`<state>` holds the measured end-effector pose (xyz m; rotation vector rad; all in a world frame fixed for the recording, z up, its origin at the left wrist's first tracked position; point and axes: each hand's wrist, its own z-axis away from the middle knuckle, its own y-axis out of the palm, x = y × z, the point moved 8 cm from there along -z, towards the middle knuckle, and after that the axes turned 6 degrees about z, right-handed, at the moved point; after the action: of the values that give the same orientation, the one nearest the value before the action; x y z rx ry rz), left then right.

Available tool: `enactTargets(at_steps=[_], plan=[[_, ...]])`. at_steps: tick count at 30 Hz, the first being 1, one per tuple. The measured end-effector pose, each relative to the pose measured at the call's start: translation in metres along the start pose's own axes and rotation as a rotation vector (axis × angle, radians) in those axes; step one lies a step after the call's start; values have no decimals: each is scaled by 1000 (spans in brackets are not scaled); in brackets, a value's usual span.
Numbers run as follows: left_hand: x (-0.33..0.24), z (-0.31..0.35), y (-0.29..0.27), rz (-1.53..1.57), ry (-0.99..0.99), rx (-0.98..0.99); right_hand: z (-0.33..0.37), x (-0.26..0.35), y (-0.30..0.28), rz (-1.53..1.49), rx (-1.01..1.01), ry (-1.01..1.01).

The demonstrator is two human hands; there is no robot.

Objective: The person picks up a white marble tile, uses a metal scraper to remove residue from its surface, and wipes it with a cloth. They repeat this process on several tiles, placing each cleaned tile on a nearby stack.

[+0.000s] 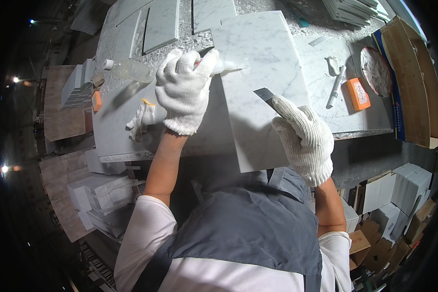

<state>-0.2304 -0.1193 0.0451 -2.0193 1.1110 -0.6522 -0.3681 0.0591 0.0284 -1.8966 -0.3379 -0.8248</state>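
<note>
A white marble slab with grey veins lies in front of me, its near end reaching past the table edge toward my apron. My left hand, in a white knit glove, is closed around a small white squeeze bottle. The bottle's nozzle points right, at a small wet-looking patch on the slab. A dark pointed piece shows by the left fingers; what it belongs to is hidden. Also gloved, my right hand grips a scraper over the slab, its flat dark blade pointing up and left.
Left of my left hand lie a clear plastic bottle and a loose glove. More marble pieces rest at the far left. An orange box, a marker-like stick, a round dish and an open carton are on the right.
</note>
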Motion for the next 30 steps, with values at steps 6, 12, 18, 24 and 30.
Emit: enactTargets(at_steps=[6,12,18,24,30], plan=[[16,9,6,187,-150,-5,-3,5,-4,-29,-49,-19],[70,56,48,880,-838,-53,0,4,-4,49,-3,16],[114,124,73,501,-1149,64,4,-2,5,-48,-22,-40],[131,170,105,301,-943,4,8,-2,4,71,-43,-82],[141,197,136,573,-1033,-165,2,9,6,151,46,-57]])
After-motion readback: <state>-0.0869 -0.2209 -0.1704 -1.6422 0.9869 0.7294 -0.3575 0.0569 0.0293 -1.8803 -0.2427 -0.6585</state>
